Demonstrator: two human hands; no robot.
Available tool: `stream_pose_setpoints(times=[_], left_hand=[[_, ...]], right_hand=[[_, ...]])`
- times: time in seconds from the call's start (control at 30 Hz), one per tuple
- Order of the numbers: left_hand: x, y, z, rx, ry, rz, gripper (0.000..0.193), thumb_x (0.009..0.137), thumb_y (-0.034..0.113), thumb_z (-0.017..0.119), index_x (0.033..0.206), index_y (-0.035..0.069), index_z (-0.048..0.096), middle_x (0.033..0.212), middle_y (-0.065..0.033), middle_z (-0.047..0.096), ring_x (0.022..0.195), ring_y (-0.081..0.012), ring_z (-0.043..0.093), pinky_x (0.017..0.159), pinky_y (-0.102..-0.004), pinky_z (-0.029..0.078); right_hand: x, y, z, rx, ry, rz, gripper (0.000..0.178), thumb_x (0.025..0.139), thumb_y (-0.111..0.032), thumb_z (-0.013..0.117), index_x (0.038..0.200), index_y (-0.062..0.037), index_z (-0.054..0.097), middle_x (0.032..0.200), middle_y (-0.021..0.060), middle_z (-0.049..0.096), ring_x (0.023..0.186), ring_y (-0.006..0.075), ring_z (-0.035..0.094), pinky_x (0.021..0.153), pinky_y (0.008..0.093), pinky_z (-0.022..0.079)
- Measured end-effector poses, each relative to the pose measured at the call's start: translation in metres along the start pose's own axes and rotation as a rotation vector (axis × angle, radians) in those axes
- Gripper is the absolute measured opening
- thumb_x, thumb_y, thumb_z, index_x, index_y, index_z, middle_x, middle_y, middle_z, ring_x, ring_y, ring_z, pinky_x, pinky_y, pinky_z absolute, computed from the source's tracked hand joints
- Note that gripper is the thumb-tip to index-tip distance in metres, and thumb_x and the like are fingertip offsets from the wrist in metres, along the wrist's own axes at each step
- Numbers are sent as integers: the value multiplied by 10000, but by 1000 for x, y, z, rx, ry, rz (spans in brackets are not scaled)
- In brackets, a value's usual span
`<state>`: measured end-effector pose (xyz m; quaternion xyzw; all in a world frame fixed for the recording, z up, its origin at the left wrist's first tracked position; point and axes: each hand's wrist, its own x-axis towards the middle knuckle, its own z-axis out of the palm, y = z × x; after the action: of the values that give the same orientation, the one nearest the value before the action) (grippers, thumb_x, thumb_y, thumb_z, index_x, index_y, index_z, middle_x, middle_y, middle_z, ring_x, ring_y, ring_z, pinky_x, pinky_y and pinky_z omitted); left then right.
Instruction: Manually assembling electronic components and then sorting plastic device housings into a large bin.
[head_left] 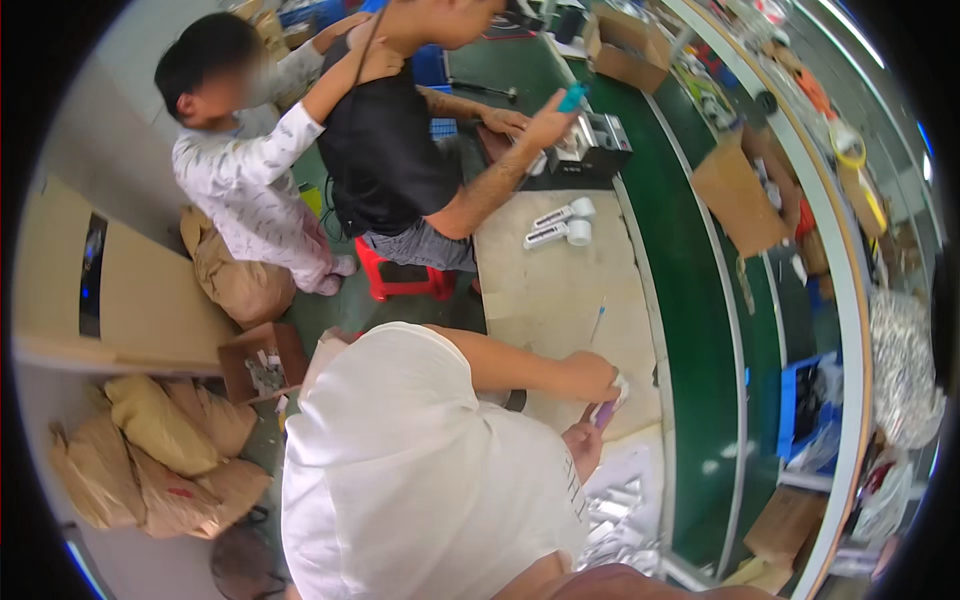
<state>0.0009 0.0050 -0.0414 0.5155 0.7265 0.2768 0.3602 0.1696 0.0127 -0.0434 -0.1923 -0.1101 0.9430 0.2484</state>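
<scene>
In front of my white shirt, both my hands meet over the pale tabletop (560,290). My left hand (594,378) is closed on the upper end of a small purple-and-white object (605,413), whose exact kind I cannot make out. Closer to me, my right hand (582,446) grips its lower end, with the fingers partly hidden. A heap of silvery white pieces (615,520) lies beside my right hand. Beyond my left hand rests a thin stick with a blue part (599,320). Farther up lie two white printed tubes (548,234) with round white ends.
A seated co-worker in black (385,130) holds a teal tool (573,97) at a black machine (605,150); another person (240,170) stands behind. A green conveyor-like strip (690,300) runs along the table's right side. Cartons (745,190), a blue crate (800,410) and brown sacks (150,450) surround the table.
</scene>
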Motion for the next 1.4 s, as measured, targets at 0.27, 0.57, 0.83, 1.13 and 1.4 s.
stream_pose_setpoints(times=[0.27,0.57,0.83,1.13,1.4], left_hand=[[-7,24,-25,-1541,-122,-317,288,878,259,387,1025,20,452,906,-106,558,731,-181,553,653,-307,483],[-7,39,-30,-1160,-60,-269,242,833,174,365,977,3,457,843,-117,555,666,-201,571,499,-322,477],[-30,63,-40,-1625,-554,-130,267,852,176,360,950,-30,498,913,-161,572,717,-274,604,584,-361,531],[-36,65,-44,-1822,-508,-218,253,856,190,398,986,-7,491,951,-172,557,779,-274,579,614,-379,494],[-30,62,-52,-1712,-317,-285,239,819,161,400,962,-4,497,894,-153,571,652,-224,574,526,-309,475]], right_hand=[[11,10,49,-632,72,-110,512,786,23,493,1258,-69,319,965,91,540,739,133,551,613,237,449],[-8,-29,5,-1851,98,-691,704,661,-96,673,1263,-57,310,1061,136,515,960,254,505,796,337,419],[1,-25,8,-1447,160,-714,927,562,-268,778,1279,-68,227,1241,94,316,1138,236,335,942,368,285],[6,-30,5,-265,-13,-176,919,643,-274,737,1330,-119,147,1287,75,294,1175,231,322,952,372,317],[16,-17,12,-1201,188,-843,774,599,22,702,1226,-43,254,1173,139,382,1035,226,440,874,345,372]])
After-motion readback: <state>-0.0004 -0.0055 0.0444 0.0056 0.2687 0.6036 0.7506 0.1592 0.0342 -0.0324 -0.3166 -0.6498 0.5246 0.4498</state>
